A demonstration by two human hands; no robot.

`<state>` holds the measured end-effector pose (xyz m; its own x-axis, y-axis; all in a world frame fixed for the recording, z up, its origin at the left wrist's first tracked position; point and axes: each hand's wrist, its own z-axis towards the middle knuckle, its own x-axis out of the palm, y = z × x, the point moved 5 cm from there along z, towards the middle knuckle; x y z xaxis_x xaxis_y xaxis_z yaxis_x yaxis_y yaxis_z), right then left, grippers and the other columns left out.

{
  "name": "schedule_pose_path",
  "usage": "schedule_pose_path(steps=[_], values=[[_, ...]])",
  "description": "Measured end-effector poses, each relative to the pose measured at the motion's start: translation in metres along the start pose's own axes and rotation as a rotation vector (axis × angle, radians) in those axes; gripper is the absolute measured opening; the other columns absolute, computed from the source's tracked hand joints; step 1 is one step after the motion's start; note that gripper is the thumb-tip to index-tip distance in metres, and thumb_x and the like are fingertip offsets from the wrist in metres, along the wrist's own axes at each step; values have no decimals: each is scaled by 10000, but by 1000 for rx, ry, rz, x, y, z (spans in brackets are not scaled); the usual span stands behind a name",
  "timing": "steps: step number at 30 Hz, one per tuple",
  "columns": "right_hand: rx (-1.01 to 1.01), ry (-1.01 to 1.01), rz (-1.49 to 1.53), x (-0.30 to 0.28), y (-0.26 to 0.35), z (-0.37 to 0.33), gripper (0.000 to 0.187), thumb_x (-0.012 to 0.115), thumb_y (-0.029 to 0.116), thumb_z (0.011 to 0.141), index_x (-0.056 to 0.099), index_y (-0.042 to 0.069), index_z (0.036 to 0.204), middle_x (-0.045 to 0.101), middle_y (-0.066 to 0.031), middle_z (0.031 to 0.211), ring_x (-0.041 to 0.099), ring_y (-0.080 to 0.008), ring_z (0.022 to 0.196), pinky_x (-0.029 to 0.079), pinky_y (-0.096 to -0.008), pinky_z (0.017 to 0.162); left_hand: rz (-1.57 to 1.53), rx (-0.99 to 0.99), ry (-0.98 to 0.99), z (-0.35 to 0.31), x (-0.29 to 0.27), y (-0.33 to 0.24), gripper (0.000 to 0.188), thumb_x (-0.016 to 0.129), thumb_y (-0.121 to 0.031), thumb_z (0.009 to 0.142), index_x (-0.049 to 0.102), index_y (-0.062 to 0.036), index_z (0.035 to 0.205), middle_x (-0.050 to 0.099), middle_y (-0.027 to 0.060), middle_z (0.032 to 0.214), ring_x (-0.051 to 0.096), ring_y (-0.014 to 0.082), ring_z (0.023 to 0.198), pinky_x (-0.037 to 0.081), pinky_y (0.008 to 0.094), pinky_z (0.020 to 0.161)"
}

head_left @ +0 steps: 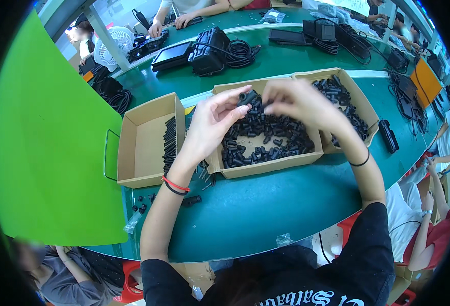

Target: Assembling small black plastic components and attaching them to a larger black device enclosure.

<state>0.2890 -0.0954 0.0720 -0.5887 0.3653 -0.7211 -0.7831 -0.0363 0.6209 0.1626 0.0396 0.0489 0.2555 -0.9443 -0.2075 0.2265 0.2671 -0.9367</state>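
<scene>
My left hand pinches a short black plastic tube fitting between thumb and fingertips, its round hollow end showing. Close by on the right, my right hand is slightly blurred, its fingers curled together at the fitting's side; anything small in them cannot be made out. Both hands are over the middle cardboard box, which holds many small black plastic fittings. Another open carton of black parts stands against its right side. To the left, a shallower cardboard box has thin black rods along its right wall.
A large green panel rises at the left. Loose black caps and a black connector lie on the green table. Cased devices with coiled cables stand at the back. A black part lies right; other people sit around.
</scene>
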Motion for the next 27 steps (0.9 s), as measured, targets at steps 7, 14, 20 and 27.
schedule_pose_path(steps=[7,14,20,27], values=[[-120,-276,111,-30,18,-2,195,733,113,835,694,15,1000,687,-57,825,679,-113,790,556,-247,726,-390,-119,63,-4,11,6,344,508,-173,1017,552,61,1266,653,99,1028,615,117,895,513,259,848],[-192,-238,146,-26,21,-1,196,768,97,798,699,-4,952,712,-86,858,691,-139,793,566,-261,738,-481,-99,117,-3,11,9,321,494,-211,1027,610,71,1126,639,78,969,582,102,852,498,255,807],[-226,-274,86,-30,17,-3,238,786,196,786,715,3,907,712,-105,780,708,-177,739,556,-280,677,-366,-93,74,-4,11,12,352,483,-235,1032,601,59,1182,616,44,938,529,96,797,444,241,751],[-434,-207,11,-26,22,-4,201,785,162,760,697,37,890,634,-87,834,680,-208,766,541,-305,664,-637,-187,210,-9,20,11,408,449,-196,1038,436,32,1376,534,8,896,459,76,756,400,217,677]])
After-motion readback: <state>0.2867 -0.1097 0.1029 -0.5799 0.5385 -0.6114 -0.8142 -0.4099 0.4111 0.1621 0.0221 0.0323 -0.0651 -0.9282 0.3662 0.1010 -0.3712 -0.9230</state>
